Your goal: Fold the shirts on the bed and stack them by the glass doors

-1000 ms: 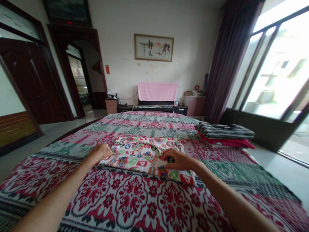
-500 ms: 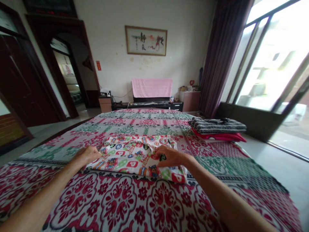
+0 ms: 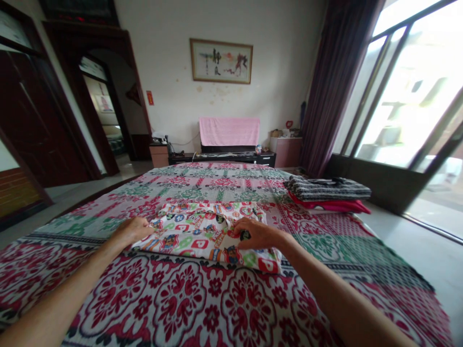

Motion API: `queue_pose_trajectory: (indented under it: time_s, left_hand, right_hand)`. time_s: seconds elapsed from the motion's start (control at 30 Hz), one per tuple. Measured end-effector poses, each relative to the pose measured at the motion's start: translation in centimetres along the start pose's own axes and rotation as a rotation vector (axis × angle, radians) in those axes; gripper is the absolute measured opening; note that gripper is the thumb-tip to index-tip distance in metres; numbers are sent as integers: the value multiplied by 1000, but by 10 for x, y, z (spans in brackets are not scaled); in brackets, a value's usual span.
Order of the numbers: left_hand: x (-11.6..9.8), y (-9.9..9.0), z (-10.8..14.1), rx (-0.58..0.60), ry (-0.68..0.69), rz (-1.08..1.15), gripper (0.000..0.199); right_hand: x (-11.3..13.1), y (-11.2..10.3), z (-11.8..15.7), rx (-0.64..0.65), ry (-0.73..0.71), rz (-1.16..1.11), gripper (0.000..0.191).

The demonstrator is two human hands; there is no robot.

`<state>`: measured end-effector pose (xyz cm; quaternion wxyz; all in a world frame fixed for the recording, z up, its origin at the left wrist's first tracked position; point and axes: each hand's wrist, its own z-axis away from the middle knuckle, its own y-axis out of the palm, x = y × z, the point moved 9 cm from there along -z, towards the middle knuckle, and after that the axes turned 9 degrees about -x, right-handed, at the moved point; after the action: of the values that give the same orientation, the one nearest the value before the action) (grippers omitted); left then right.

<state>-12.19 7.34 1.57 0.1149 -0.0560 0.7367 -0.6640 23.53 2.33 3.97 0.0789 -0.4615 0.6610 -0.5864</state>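
Observation:
A white cartoon-print garment (image 3: 202, 236), folded into a flat, wide shape, lies on the patterned bedspread (image 3: 213, 299). What kind of garment it is I cannot tell. My left hand (image 3: 134, 230) is closed, its fingers pinching the cloth at the left edge. Over the right part, my right hand (image 3: 258, 234) rests with curled fingers gripping the fabric, its thumb lower down on the cloth. The fingertips of both hands are partly hidden.
To the right sits a stack of folded clothes (image 3: 329, 190), black-and-white striped on top with red below. Beyond the bed stands a low black cabinet (image 3: 231, 156) below a pink cloth (image 3: 229, 131). A dark curtain (image 3: 336, 86) hangs beside the windows.
The view has shifted very slightly. Both hands keep almost the same places on the garment, which lies as before.

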Motion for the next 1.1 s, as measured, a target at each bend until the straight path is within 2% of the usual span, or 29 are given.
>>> queue_pose_trajectory:
  time_s: [0.37, 0.5, 0.57, 0.63, 0.7, 0.77, 0.9, 0.97, 1.1]
  left_hand:
    - [3, -3, -10, -67, 13, 88, 30]
    - [4, -2, -9, -20, 9, 133, 30]
    - [5, 1, -5, 32, 12, 188, 32]
    - [5, 4, 2, 116, 12, 282, 35]
    - [5, 7, 10, 225, 6, 378, 35]
    - [6, 5, 18, 304, 4, 422, 35]
    - [10, 1, 26, 379, -2, 401, 36]
    - [10, 2, 27, 403, 3, 400, 35]
    - [11, 6, 26, 410, -5, 372, 27]
  right_hand:
    - [-7, 0, 4, 46, 61, -117, 36]
    - [-5, -2, 5, 41, 54, -152, 28]
    - [-10, -7, 0, -23, 97, -127, 23]
    - [-15, -17, -13, -147, 145, -61, 21]
    - [-12, -20, -35, -250, 148, -7, 22]
    - [-2, -11, -67, -275, 130, 9, 24]
    - [34, 30, -148, -238, 52, 29, 28]
    - [47, 55, -186, -198, 61, 47, 29]
    - [43, 90, -243, -128, 212, 129, 31]
